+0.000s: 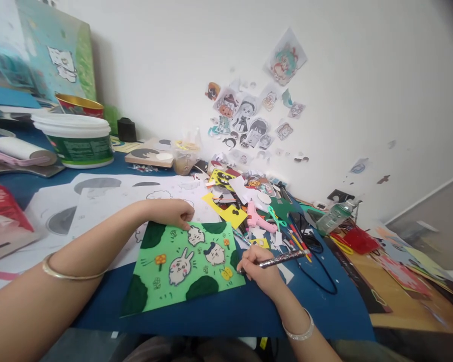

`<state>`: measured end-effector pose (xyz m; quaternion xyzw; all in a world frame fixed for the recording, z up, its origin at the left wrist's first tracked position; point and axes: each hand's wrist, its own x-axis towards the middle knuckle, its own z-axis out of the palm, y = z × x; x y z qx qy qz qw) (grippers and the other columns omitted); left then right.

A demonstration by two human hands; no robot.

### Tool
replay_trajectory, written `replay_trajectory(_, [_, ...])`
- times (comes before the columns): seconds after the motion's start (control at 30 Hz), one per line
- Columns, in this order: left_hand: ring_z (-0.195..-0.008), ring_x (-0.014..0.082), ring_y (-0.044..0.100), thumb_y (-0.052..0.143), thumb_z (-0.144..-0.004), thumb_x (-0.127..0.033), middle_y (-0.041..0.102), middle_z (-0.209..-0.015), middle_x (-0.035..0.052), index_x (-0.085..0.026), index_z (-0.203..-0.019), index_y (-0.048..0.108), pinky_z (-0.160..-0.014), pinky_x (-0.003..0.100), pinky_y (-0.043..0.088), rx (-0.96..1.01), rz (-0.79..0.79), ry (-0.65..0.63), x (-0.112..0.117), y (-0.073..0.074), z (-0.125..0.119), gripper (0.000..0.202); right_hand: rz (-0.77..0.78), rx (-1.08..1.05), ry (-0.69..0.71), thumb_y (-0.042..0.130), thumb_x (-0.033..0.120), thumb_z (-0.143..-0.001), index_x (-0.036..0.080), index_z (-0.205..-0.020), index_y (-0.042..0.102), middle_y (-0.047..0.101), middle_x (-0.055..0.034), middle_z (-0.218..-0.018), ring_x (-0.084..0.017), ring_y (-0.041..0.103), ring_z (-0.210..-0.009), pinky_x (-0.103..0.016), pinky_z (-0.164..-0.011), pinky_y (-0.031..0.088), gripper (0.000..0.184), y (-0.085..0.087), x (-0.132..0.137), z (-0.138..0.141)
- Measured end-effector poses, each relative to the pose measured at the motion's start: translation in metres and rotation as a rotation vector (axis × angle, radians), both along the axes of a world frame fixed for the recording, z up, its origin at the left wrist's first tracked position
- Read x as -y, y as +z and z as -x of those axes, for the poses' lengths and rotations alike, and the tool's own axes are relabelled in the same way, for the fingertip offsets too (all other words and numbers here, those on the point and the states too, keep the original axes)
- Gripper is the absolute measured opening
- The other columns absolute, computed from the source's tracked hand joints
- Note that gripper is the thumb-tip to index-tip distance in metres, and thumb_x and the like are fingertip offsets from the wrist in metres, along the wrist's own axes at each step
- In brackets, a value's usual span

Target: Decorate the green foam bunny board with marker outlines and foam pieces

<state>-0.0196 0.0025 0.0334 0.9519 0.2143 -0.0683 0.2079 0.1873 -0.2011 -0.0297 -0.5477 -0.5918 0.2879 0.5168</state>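
A green drawing sheet (207, 276) with pasted cartoon animal figures, dark green patches and small flowers lies at an angle on the blue table. My left hand (175, 212) rests at its top edge, fingers curled, one fingertip pressed down beside the upper white figure (196, 235). My right hand (259, 266) is closed around a pen (281, 258) with a shiny patterned barrel. The pen's tip points down at the sheet's right edge, near a dark green patch; whether it touches the paper I cannot tell.
Printed white sheets (98, 206) lie behind the drawing. To the right are a pink glue gun (257, 218), mint scissors (276, 219), yellow scraps (234, 213), a black cable (326, 289) and a bottle (334, 218). A white-lidded tub (75, 141) stands back left.
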Motion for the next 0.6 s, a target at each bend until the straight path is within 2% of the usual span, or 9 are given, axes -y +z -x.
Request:
replay_trajectory(0.13, [-0.058, 0.0133, 0.039, 0.053, -0.072, -0.034, 0.044, -0.065, -0.0013, -0.02, -0.065, 0.042, -0.051, 0.024, 0.029, 0.011, 0.054, -0.021, 0.002, -0.002, -0.001, 0.019, -0.009, 0.054, -0.053, 0.05, 0.02, -0.071, 0.023, -0.051, 0.03, 0.04, 0.0062, -0.044, -0.014, 0.055, -0.051, -0.025, -0.049, 0.04, 0.028, 0.005, -0.008, -0.002])
replay_trajectory(0.4, [-0.057, 0.0135, 0.038, 0.057, -0.068, -0.036, 0.042, -0.062, -0.0027, -0.021, -0.064, 0.042, -0.05, 0.025, 0.029, -0.016, 0.144, -0.079, 0.001, -0.006, 0.0, 0.022, -0.014, 0.263, -0.111, 0.048, 0.019, -0.069, 0.022, -0.051, 0.03, 0.038, 0.0067, -0.045, -0.01, 0.037, -0.045, -0.023, -0.046, 0.03, 0.026, 0.01, -0.047, -0.009])
replay_trajectory(0.6, [-0.056, 0.0131, 0.037, 0.057, -0.068, -0.036, 0.041, -0.062, -0.003, -0.021, -0.063, 0.041, -0.05, 0.025, 0.029, -0.025, 0.149, -0.092, 0.002, -0.005, -0.001, 0.023, -0.01, 0.345, -0.064, 0.045, 0.018, -0.064, 0.022, -0.05, 0.028, 0.033, 0.0063, -0.049, -0.01, 0.034, -0.048, -0.023, -0.046, 0.028, 0.022, 0.009, -0.071, -0.004])
